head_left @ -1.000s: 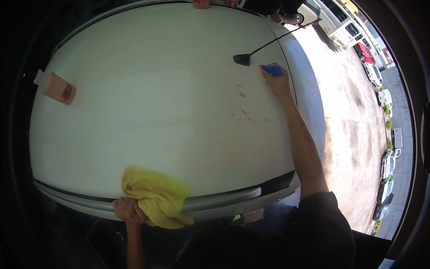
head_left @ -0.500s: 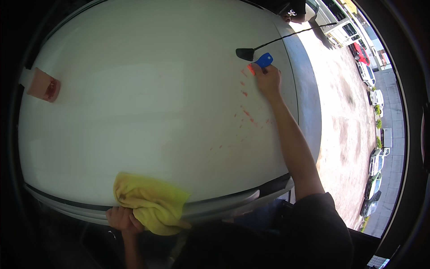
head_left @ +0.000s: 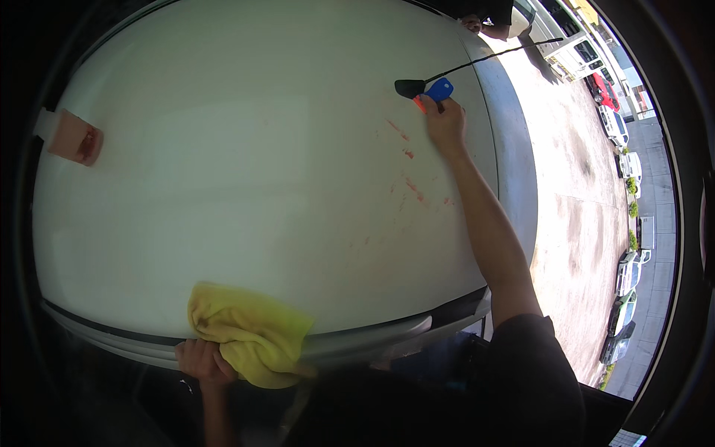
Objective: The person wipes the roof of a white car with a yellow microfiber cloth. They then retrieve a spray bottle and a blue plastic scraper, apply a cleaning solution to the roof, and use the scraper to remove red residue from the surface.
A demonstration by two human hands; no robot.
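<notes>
My right hand (head_left: 447,123) grips a blue-handled hand tool (head_left: 441,89) with an orange working edge, low over a white car roof (head_left: 223,164). The tool is right beside the black antenna base (head_left: 409,89). Pinkish-red smears (head_left: 413,190) mark the paint below and left of this hand. At the near roof edge, the fingers of my left hand (head_left: 205,361) are curled against a bunched yellow cloth (head_left: 253,328). That cloth drapes over the roof's side trim; the hand partly hides where they meet.
A container of pinkish-red contents (head_left: 76,138) stands on the roof at far left. The thin antenna rod (head_left: 495,54) slants up and right past the roof end. At the top, another person's dark clothing and hand (head_left: 471,24) show. Parked vehicles (head_left: 612,123) line the sunlit ground.
My right hand has shifted slightly up with the tool, closer to the antenna base. Red spots beneath it now show as a longer streak. My left hand and the cloth have hardly moved.
</notes>
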